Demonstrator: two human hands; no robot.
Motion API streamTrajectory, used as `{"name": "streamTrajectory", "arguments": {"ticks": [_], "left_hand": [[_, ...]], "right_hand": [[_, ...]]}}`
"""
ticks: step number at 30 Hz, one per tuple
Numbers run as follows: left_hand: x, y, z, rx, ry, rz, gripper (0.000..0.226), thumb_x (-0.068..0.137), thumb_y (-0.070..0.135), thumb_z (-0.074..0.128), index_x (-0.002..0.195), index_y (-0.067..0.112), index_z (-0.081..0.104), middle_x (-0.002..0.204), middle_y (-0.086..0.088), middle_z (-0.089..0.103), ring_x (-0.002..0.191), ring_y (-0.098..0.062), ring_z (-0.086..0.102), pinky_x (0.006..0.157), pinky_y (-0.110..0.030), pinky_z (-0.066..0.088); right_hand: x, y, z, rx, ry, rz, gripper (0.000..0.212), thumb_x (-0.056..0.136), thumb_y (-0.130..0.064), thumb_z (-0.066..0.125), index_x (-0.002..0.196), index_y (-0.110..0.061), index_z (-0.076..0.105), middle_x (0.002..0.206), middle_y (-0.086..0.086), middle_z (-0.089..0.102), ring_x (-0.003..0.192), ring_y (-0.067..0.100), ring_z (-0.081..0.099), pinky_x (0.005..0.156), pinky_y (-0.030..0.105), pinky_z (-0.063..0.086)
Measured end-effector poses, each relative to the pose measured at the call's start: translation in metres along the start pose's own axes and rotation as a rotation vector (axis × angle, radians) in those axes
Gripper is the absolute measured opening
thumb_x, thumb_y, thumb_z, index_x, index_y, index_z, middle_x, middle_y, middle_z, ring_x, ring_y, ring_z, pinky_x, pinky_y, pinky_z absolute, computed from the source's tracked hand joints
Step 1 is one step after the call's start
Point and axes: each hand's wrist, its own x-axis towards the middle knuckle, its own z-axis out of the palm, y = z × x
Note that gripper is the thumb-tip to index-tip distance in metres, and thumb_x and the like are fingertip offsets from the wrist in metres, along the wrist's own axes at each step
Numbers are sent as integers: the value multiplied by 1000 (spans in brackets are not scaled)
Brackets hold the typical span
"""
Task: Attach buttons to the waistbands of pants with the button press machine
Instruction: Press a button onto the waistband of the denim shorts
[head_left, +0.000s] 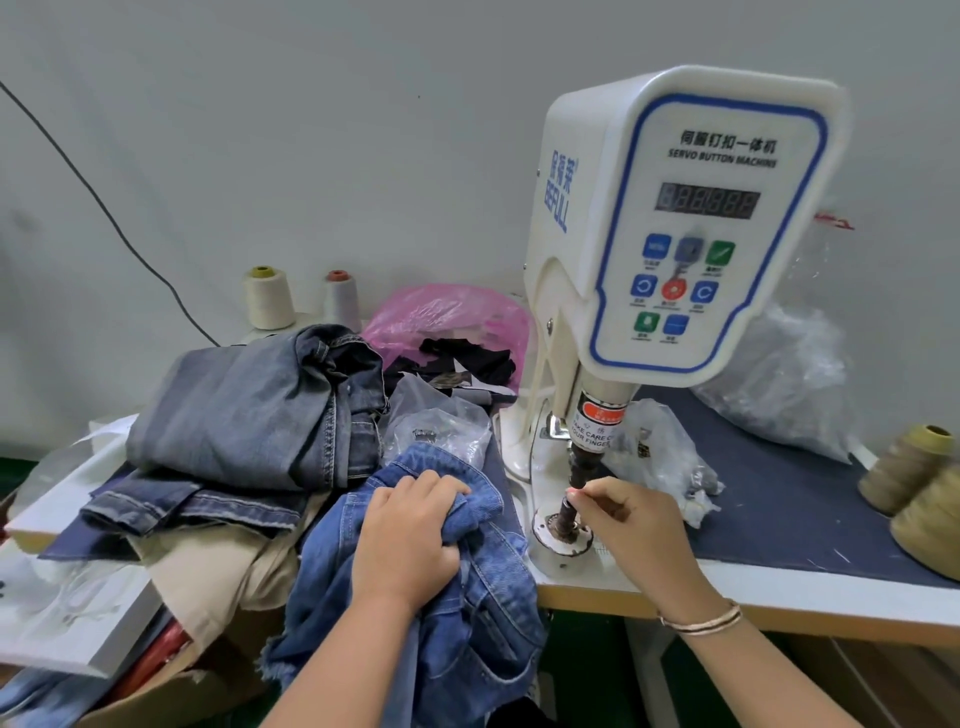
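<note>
A white servo button press machine (675, 218) stands on the table, its dark plunger (576, 467) above a round lower die (563, 535). My left hand (410, 540) grips the bunched waistband of blue jeans (483, 597) just left of the die. My right hand (634, 525) is at the plunger, fingertips pinched close beside it with a red laser dot on them. Whether a button sits between those fingertips is hidden.
Folded grey-blue jeans (249, 410) are stacked at the left over beige cloth (218, 566). Clear plastic bags of metal parts (441, 431) (660, 457) lie on both sides of the machine. Thread cones (267, 299) (904, 467), a pink bag (452, 317) and the dark blue table mat (779, 499) surround it.
</note>
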Motion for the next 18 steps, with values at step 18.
{"name": "streamTrajectory", "arguments": {"ticks": [18], "left_hand": [[6, -6, 8, 12, -21, -60, 25, 65, 14, 58, 88, 22, 57, 84, 6, 58, 78, -26, 56, 70, -37, 39]], "right_hand": [[-36, -31, 14, -11, -53, -312, 17, 90, -21, 55, 79, -15, 68, 70, -10, 59, 61, 3, 54, 53, 21, 45]]}}
